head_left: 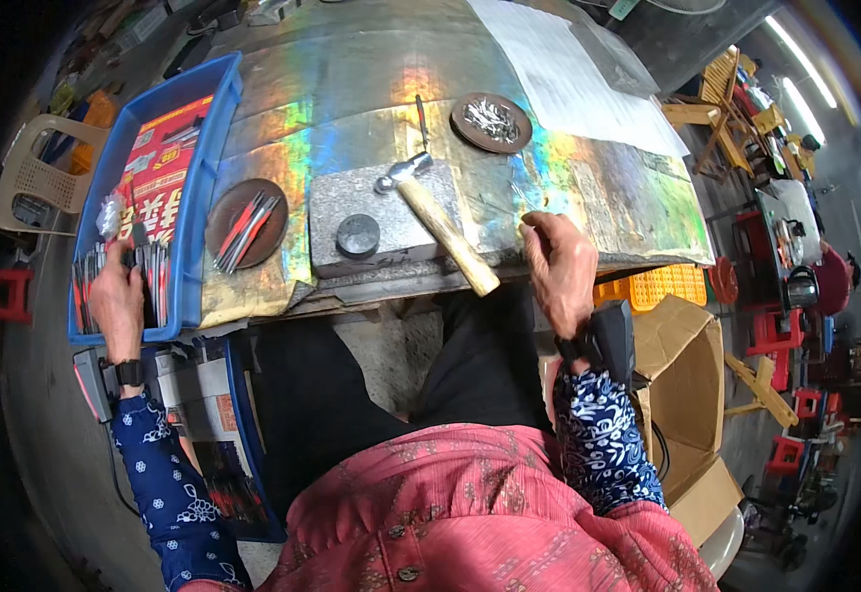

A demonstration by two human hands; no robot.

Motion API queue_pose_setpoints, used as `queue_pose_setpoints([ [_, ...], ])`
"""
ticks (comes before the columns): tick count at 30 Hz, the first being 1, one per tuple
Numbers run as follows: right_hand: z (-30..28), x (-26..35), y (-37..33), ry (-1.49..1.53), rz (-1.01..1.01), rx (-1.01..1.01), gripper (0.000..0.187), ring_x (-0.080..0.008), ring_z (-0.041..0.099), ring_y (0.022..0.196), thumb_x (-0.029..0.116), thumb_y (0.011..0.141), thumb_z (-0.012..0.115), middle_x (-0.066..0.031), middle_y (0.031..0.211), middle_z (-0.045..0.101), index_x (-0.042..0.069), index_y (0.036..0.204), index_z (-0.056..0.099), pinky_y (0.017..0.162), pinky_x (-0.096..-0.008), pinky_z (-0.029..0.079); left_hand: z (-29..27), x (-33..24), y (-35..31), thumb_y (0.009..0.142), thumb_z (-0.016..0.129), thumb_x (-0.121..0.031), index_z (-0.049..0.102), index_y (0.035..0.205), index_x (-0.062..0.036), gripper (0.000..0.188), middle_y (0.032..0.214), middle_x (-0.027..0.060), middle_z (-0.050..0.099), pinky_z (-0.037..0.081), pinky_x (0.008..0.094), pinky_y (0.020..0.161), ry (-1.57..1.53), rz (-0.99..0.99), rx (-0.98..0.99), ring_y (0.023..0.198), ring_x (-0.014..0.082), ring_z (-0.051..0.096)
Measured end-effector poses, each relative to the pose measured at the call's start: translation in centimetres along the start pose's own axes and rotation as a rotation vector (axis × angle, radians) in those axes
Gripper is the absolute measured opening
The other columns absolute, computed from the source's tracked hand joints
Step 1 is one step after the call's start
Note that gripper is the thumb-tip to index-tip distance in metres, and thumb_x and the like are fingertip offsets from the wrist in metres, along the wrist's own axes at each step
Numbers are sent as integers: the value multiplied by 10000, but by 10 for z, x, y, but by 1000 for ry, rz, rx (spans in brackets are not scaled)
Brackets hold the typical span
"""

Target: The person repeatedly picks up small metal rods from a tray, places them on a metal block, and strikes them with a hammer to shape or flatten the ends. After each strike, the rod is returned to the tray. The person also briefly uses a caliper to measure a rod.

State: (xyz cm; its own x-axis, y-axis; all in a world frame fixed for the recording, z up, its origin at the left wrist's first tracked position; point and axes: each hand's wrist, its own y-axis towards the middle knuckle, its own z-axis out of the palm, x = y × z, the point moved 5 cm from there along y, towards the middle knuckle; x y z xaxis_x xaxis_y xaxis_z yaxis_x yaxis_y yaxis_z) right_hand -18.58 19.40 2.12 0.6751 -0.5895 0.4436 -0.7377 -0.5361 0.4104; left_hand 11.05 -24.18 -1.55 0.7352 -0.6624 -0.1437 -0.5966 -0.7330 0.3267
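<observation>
My left hand is inside the blue tray, with several thin red-and-black handled sticks standing in rows around it. Its fingers are bent together by a small shiny silvery bundle; what they grip is unclear. At the table's front edge, my right hand has thumb and forefinger pinched, and anything between them is too small to make out. Left of that hand, a hammer with a pale wooden handle rests its head on a grey stone block. A round dark puck sits on the block too.
One brown dish holds more red-and-black sticks; another holds small silvery pieces. A thin dark rod lies behind the hammer. White sheet covers the far right. Below the right side stand a yellow crate and a cardboard box.
</observation>
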Motion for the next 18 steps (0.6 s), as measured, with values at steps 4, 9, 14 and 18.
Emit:
queue_pose_setpoints([
  [4, 8, -27, 9, -62, 83, 69, 152, -335, 621, 752, 120, 869, 622, -170, 858, 627, 28, 982, 667, 692, -400, 493, 1, 12, -6, 821, 676, -99, 619, 1065, -27, 261, 730, 162, 639, 462, 414, 604, -104, -46, -22, 665, 326, 621],
  [9, 39, -24, 24, -83, 13, 145, 158, -310, 624, 769, 114, 834, 639, -141, 848, 608, 40, 971, 665, 700, -385, 492, -3, 14, -15, 860, 648, -150, 617, 940, 24, 194, 698, 158, 621, 455, 389, 600, -160, -46, -55, 631, 278, 598],
  [14, 64, -19, 38, -211, -17, 197, 167, -387, 608, 819, 150, 824, 646, -158, 900, 580, 50, 958, 653, 726, -466, 489, -21, 2, -21, 965, 557, -165, 597, 948, 7, 177, 675, 88, 582, 427, 286, 513, -344, -221, -91, 552, 107, 532],
  [18, 72, -15, 45, -302, -105, 175, 109, -368, 643, 816, 51, 730, 632, -183, 872, 604, 0, 826, 624, 706, -442, 505, -49, -29, -22, 991, 516, -118, 602, 1069, -19, 152, 829, 13, 639, 435, 190, 539, -619, -103, -213, 605, 33, 527],
])
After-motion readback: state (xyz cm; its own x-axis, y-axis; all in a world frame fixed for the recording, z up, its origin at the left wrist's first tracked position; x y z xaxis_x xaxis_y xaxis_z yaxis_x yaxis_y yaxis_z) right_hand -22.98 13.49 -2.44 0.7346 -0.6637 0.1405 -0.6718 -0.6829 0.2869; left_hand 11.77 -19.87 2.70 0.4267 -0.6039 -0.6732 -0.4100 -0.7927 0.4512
